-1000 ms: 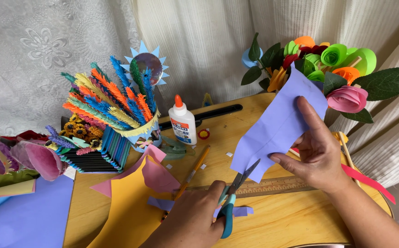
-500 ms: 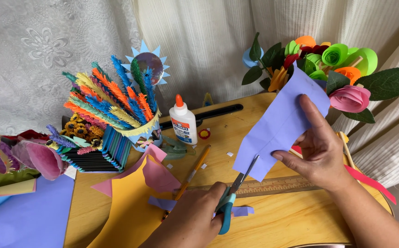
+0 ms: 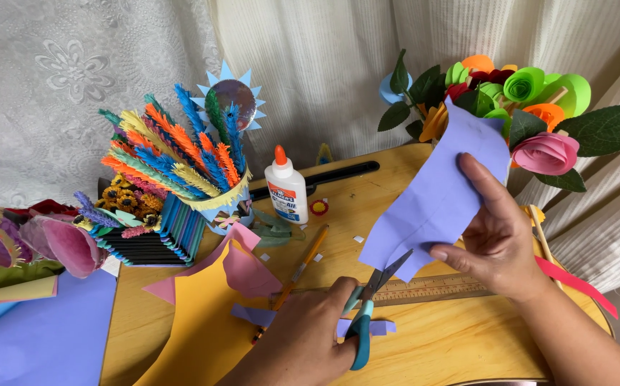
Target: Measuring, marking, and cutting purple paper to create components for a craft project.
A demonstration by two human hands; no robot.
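From the head view, the right hand [image 3: 499, 246] holds a purple paper [image 3: 442, 193] up over the table [image 3: 467, 343], thumb across the front and fingers behind, pinching its lower right edge. The left hand [image 3: 310, 336], at seven o'clock from the sheet, is closed through the handles of teal scissors [image 3: 367, 307]; the blades stand parted, their tips at the paper's bottom edge.

Under the blades lies a wooden ruler [image 3: 431, 288], and a pencil [image 3: 303, 264] slants at ten o'clock from the left hand. A glue bottle [image 3: 286, 187] stands at nine o'clock from the paper, with a black bar [image 3: 324, 179] just behind it. Yellow and pink sheets [image 3: 210, 300] overlap at nine o'clock from the left hand, and small purple scraps [image 3: 253, 314] lie beside it. A bunch of paper flowers [image 3: 517, 100] rises right behind the held sheet, partly hidden by its top. Farther left sits a paper feather craft [image 3: 174, 171].
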